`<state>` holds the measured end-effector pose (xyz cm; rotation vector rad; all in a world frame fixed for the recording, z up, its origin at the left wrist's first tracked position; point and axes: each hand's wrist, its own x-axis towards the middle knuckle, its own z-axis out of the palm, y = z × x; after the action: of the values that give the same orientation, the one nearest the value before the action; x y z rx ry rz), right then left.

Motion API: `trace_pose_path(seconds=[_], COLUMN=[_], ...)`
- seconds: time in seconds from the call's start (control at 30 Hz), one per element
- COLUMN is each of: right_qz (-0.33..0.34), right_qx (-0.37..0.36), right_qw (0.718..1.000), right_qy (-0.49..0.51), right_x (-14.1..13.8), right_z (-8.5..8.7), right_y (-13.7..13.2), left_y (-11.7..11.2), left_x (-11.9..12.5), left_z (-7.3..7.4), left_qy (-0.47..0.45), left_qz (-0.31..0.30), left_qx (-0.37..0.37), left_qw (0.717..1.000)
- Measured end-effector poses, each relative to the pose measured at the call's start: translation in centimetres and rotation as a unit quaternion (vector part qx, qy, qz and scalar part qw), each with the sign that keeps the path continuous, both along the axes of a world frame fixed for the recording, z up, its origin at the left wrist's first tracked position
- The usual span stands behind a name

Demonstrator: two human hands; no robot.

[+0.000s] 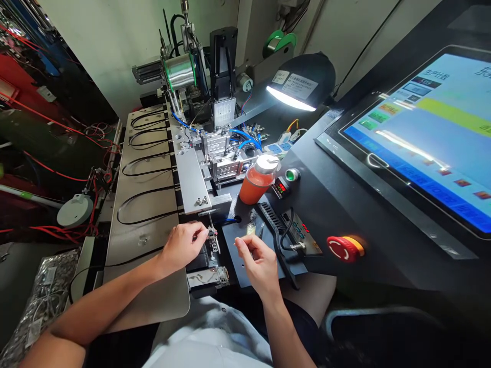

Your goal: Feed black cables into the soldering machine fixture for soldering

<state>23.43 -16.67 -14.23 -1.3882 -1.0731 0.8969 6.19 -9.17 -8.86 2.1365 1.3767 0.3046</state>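
My left hand (pixel 184 246) rests on the grey metal conveyor plate (pixel 146 225), its fingers pinched on the end of a thin black cable at a small metal fixture (pixel 213 243). That cable (pixel 115 264) runs left from the hand across the plate. My right hand (pixel 258 261) hovers just right of the fixture over a black panel, fingers curled in a loose pinch; what they hold is too small to make out. Several more black cables (pixel 143 163) lie in loops across the plate further back.
A soldering machine with a solder spool (pixel 180 71) stands at the back. An orange bottle (pixel 258 181), a lit lamp (pixel 293 97), a red emergency button (pixel 342 248) and a large touchscreen (pixel 425 133) are to the right. Bagged parts (pixel 38 301) lie at lower left.
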Motion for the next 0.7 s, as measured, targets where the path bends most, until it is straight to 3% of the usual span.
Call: trace_pose_path(seconds=[0.37, 0.5, 0.7], right_qz=[0.103, 0.111, 0.086], right_qx=[0.029, 0.047, 0.069], right_qw=[0.993, 0.993, 0.993], right_qy=[-0.043, -0.02, 0.033], right_x=[-2.0, -2.7, -3.2], right_z=[-0.6, -0.9, -1.7], right_y=[3.7, 4.3, 4.3], left_y=[-0.1, -0.3, -0.7], left_x=[0.8, 0.8, 0.3], left_z=[0.3, 0.3, -0.6], left_qy=[0.036, 0.04, 0.075], left_qz=[0.012, 0.004, -0.03], left_qx=[0.02, 0.033, 0.147], left_qw=[0.999, 0.999, 0.986])
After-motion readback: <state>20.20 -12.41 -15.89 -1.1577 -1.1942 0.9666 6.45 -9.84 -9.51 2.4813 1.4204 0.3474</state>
